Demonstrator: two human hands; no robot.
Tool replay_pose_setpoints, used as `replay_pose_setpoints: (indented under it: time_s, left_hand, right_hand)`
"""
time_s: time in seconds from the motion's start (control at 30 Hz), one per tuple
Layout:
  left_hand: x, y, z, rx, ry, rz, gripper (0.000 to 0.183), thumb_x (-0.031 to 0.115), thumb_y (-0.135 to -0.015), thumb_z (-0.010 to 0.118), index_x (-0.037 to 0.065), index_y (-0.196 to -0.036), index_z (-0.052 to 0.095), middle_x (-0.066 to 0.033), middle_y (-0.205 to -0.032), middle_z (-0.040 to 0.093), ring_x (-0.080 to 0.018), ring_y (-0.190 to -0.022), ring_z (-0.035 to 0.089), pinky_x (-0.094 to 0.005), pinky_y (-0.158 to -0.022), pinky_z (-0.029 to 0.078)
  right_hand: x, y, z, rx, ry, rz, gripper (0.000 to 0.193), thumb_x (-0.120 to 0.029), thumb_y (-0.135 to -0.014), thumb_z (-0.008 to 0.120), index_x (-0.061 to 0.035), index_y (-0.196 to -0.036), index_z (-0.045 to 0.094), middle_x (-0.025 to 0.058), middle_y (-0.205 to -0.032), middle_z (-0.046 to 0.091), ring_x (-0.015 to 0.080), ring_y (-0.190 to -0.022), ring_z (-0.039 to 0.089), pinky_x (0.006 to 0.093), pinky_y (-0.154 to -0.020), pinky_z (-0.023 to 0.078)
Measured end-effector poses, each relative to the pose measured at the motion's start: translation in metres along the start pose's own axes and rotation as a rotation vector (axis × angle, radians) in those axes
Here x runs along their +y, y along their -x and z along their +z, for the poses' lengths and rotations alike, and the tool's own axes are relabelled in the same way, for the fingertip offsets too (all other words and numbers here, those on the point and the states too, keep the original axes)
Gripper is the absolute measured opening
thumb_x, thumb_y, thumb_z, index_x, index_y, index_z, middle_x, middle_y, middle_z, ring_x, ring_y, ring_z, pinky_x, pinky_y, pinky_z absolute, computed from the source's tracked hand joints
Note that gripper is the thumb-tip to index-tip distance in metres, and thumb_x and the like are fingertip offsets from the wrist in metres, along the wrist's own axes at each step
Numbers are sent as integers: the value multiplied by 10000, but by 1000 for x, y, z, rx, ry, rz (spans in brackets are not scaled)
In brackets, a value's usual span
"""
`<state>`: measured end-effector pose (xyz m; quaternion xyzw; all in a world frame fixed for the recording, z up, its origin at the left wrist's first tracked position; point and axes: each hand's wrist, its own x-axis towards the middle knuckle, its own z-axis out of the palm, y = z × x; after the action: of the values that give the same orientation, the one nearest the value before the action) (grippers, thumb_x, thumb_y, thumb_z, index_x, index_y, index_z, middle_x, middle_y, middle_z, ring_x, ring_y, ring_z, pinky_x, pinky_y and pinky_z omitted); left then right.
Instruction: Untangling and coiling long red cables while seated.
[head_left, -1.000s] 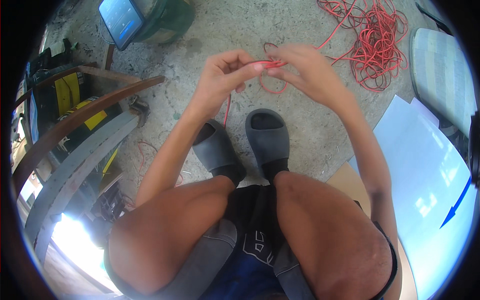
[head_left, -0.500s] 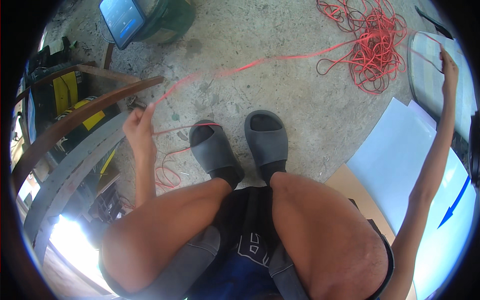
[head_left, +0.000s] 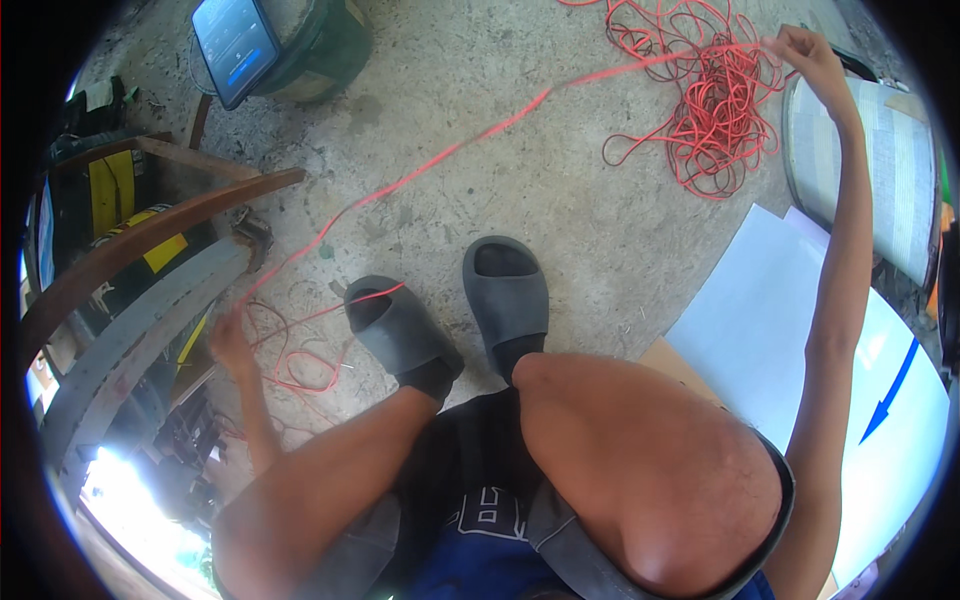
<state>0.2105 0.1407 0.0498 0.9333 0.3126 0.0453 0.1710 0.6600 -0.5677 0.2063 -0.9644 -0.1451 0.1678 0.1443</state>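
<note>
A length of red cord [head_left: 445, 155] runs slantwise above the floor between my two hands. On the left, my left hand [head_left: 233, 345] is slightly blurred, closed round the cord's lower end beside the curved metal bars. My right hand [head_left: 808, 62] pinches the cord at the upper right, next to a large tangled pile of red and dark cord [head_left: 722, 120] on the concrete. Loose loops of the cord [head_left: 310, 370] lie on the floor near my left hand, and one strand reaches across my left grey slide sandal [head_left: 400, 325].
A dark green bucket [head_left: 335, 60] with a phone [head_left: 235, 50] at its rim stands at the upper left. Curved rusty and grey metal bars [head_left: 150, 222] fill the left side. White and brown sheets [head_left: 750, 300] and a striped panel [head_left: 865, 165] lie to the right.
My right hand has moved inward and up to beside the cord pile. My left hand has dropped lower and left, and the cord between them now slants more steeply.
</note>
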Motion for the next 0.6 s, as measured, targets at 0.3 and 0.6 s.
replay_pose_setpoints:
  time_s: [0.3,0.6]
  left_hand:
    - [-80,64,-63,-166,-200,-127,211,200,-832,643,-5,-879,645,-127,-843,628,-215,-808,578,-342,-734,445]
    - [88,65,-105,-406,184,-46,509,186,-828,630,23,-1284,475,-157,-1318,476,-283,-1231,438,-401,-1011,350]
  right_hand:
    - [-84,-3,12,-267,-162,-269,316,-282,-811,677,-52,-669,512,-35,-604,469,41,-595,439,236,-566,344]
    - [-277,48,74,-261,-520,-671,286,-287,-869,602,-31,-745,569,28,-556,470,117,-540,479,306,-518,379]
